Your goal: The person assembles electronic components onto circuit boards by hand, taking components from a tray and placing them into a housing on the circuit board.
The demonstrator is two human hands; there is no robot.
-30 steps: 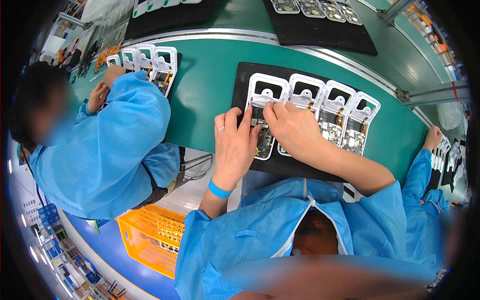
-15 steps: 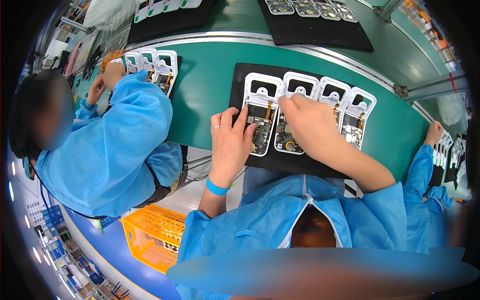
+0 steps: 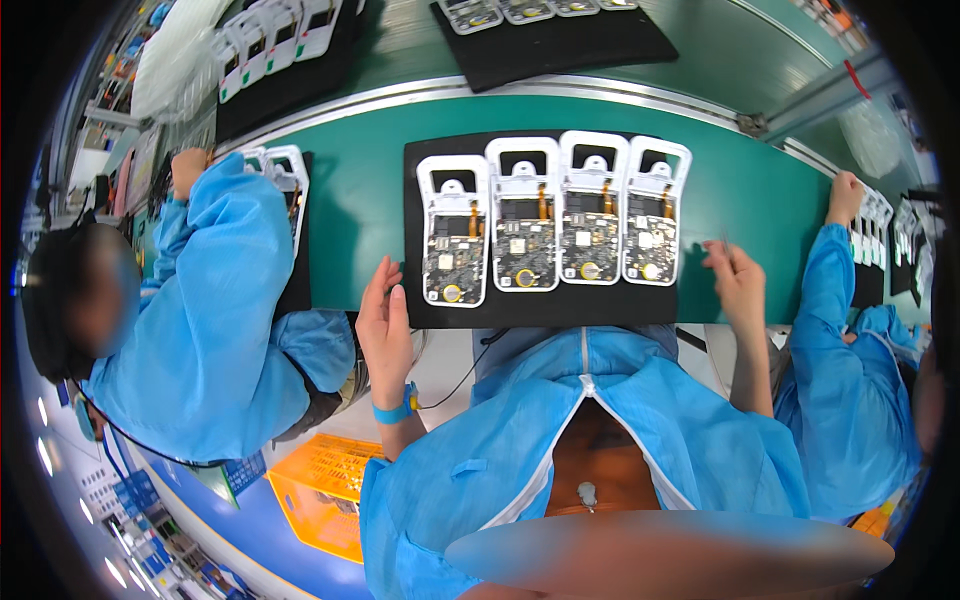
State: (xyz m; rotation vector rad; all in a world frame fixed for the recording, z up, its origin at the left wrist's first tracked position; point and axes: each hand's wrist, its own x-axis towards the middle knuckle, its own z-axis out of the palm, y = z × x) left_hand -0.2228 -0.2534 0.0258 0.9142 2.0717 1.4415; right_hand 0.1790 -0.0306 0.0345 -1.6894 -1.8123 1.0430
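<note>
- White cases (image 3: 590, 238) lying in row on black mat (image 3: 560, 314), between both hands
- Left hand (image 3: 386, 328) hanging just beside mat's left edge, fingers parting loosely
- Right hand (image 3: 740, 288) hovering beyond right edge, curling; can't tell if pinching something

We see housings (image 3: 453, 202) in white plastic, smooth, with a soft sheen along the edges. The boards (image 3: 540, 257) look dark and rough, studded with small parts, some bright as metal; on each we make out a shiny disc (image 3: 526, 278). The ribbons (image 3: 543, 203) look like thin orange film. Below, we have a mat (image 3: 540, 308), black and matt, and a table (image 3: 360, 230), smooth green with a faint gloss. We find the rail (image 3: 420, 95) silvery metal, the smock (image 3: 430, 510) creased blue cloth, finely lined, and the crate (image 3: 320, 462) orange plastic, perforated
</note>
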